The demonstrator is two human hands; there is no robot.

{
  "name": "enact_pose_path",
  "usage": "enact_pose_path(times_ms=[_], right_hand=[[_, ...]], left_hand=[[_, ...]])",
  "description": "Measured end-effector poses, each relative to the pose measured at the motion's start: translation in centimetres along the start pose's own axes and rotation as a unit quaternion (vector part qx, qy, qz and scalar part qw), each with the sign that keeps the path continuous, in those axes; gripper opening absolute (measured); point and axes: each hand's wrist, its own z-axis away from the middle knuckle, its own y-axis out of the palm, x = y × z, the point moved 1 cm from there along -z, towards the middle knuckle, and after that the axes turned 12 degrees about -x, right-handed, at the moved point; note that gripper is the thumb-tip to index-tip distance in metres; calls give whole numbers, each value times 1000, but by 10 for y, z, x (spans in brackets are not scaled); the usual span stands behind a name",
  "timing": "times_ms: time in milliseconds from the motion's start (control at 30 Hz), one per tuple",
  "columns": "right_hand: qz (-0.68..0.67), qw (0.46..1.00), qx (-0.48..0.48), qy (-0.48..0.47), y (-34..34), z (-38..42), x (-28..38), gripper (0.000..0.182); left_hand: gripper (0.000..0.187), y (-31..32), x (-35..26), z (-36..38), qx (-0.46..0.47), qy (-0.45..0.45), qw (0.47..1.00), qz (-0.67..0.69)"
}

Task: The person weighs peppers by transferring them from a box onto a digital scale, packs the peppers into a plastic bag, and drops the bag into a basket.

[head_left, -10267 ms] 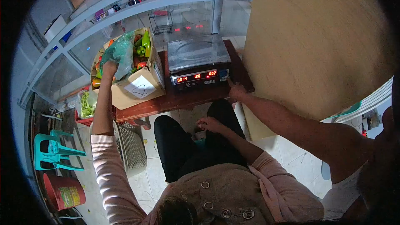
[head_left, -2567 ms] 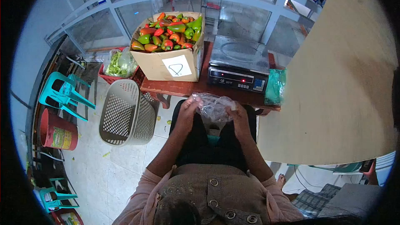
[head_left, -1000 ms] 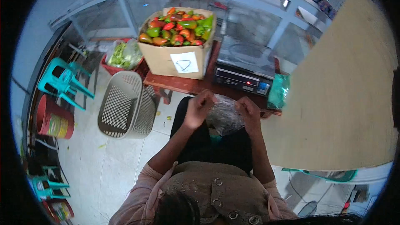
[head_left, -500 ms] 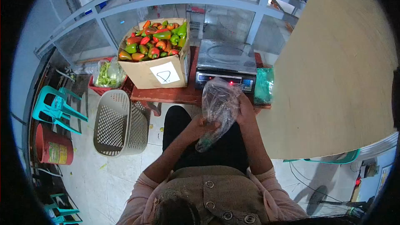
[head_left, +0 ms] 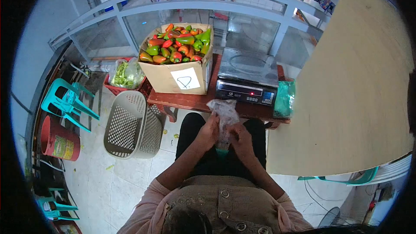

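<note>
A clear plastic bag [head_left: 225, 112] hangs upright over my lap, bunched narrow, with a green patch at its lower end. My left hand [head_left: 209, 131] is closed on the bag's left side. From the right, my right hand [head_left: 241, 139] grips it a little lower, its fingertips partly hidden. Just beyond the bag stands a digital scale [head_left: 248, 70] with a red light lit on its display and a bare metal plate. To the scale's left is a cardboard box [head_left: 173, 78] heaped with red, green and orange peppers [head_left: 177, 45].
The box and scale stand on a red wooden bench [head_left: 190, 99]. Green plastic bags [head_left: 284, 99] lie at its right end. A beige basket [head_left: 151, 134] stands on the left floor, near a teal chair [head_left: 65, 99] and a red bucket [head_left: 60, 141]. A plywood sheet [head_left: 342, 104] fills the right.
My hands have drawn the bag down and closer to my lap, away from the scale's front. The bag is now gathered narrower. The view has shifted slightly.
</note>
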Motion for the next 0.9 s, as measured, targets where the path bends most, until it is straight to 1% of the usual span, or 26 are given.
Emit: enact_pose_path(times_ms=[33,100,133,167,200,233,300,400,433,500,567,600,633,667,700,733,800,833,900], right_hand=[[-50,999,-6,11,-1,-2,-3,22],[-149,988,-21,35,-4,-11,-6,19],[-179,983,-6,37,-6,-16,-5,17],[-208,977,9,39,-8,-21,-4,16],[-235,971,25,41,-10,-24,-2,15],[-249,966,45,57,-11,-24,1,13],[-278,953,83,89,-12,-23,7,12],[-404,898,126,121,-14,-24,6,20],[-448,874,102,159,-14,-25,8,21],[-530,813,54,233,-12,-26,17,26],[-487,824,5,290,-16,-23,27,27],[-464,827,-19,318,-15,-21,28,27],[-361,898,-37,249,-12,-17,29,27],[-251,950,-55,176,-6,-11,30,27],[-136,983,-72,96,-3,-8,30,26],[-104,990,-63,77,-1,-8,27,27],[-40,997,-44,39,5,-9,17,28],[-64,995,-45,57,7,-11,7,29],[-110,987,-45,105,4,-9,-19,29]], left_hand=[[42,7,-6,8,32,13,999,33],[41,22,-17,28,99,59,993,26],[40,21,-18,27,55,119,989,-68],[39,19,-18,24,11,177,971,-160],[38,18,-17,20,-34,232,940,-248],[38,14,-13,11,-44,290,910,-293],[38,8,-8,-8,-64,400,831,-381],[33,43,-22,10,64,334,835,-432],[24,51,-19,12,53,320,846,-424],[23,47,-7,13,33,346,861,-371],[24,44,-5,14,-11,422,789,-445],[24,52,-11,22,-44,476,694,-538],[24,57,-13,28,-76,518,585,-620],[26,57,-12,30,-72,539,572,-614],[27,58,-9,32,-68,562,558,-607],[29,59,-8,32,-64,587,543,-597],[24,53,-7,27,-73,503,619,-598],[22,47,-9,23,-78,458,655,-597],[19,14,-8,2,-57,351,809,-467]])
